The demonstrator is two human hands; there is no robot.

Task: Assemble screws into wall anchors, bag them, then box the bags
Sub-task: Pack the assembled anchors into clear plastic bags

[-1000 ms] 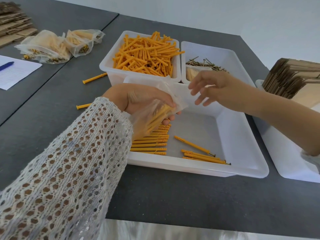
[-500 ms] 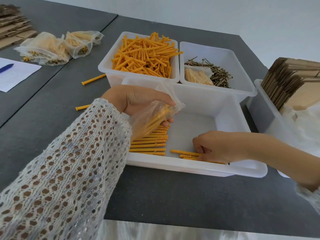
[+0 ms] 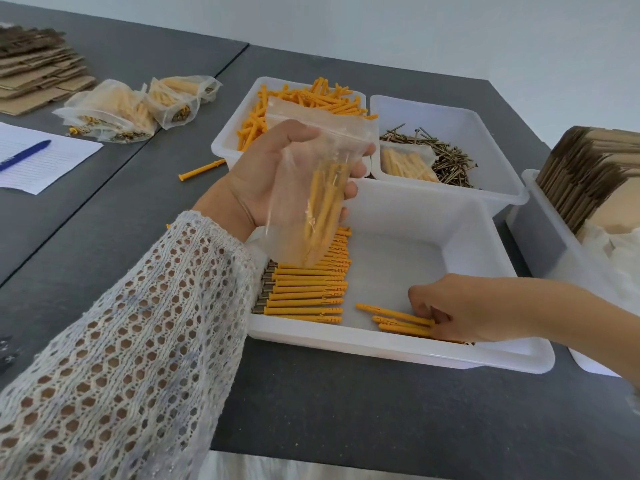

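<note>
My left hand (image 3: pixel 273 174) grips a clear zip bag (image 3: pixel 311 174) upright above the near white tray (image 3: pixel 398 351); several orange anchors with screws stand inside the bag. A neat row of assembled orange anchors (image 3: pixel 304 292) lies at the tray's left. My right hand (image 3: pixel 446 310) reaches down into the tray's front right, with its fingers curled on three loose assembled anchors (image 3: pixel 398 318) lying there.
Behind the tray stand a bin of loose orange anchors (image 3: pixel 294 109) and a bin of screws (image 3: pixel 446 161) holding a small filled bag. Filled bags (image 3: pixel 135 112) lie at far left beside flat cardboard (image 3: pixel 38 74), a sheet and a blue pen (image 3: pixel 24 155). Folded cartons (image 3: pixel 595 168) stand in a right-hand bin.
My right hand came down from above the screw bin into the near tray onto the loose anchors. My left hand lifted and turned the bag upright.
</note>
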